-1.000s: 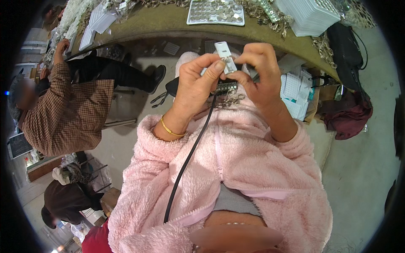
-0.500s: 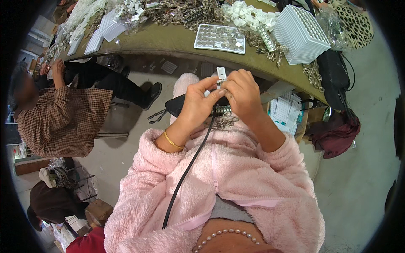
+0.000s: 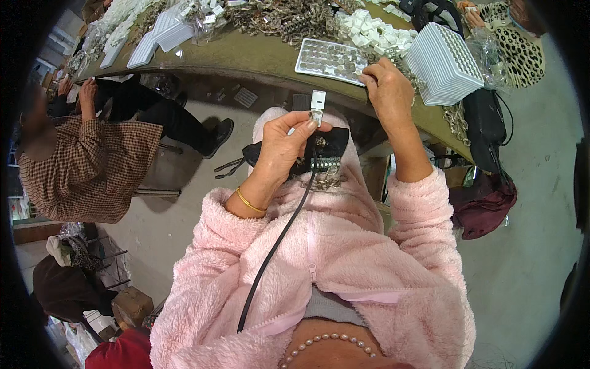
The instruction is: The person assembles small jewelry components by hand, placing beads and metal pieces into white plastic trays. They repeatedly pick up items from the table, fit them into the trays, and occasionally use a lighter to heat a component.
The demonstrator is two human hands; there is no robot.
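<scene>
Above my lap, my left hand pinches a small white plastic box between thumb and fingers. The box stands up from the fingertips, its lower part looking clear or silvery. My right hand reaches to the right end of a white tray on the table. Its thumb and fingers come together at the tray's edge; whether they hold a piece is too small to tell. Rows of round silvery pieces fill the tray. On my lap lie a black cloth or pouch and a strip of metal links.
A black cable runs down my front. The olive table bears heaped chains, white boxes and a tall stack of white trays. A seated person works at left. Black and maroon bags hang at right.
My right hand has left the white box and moved right and away from me to the tray. My left hand still holds the box, now alone and slightly lower.
</scene>
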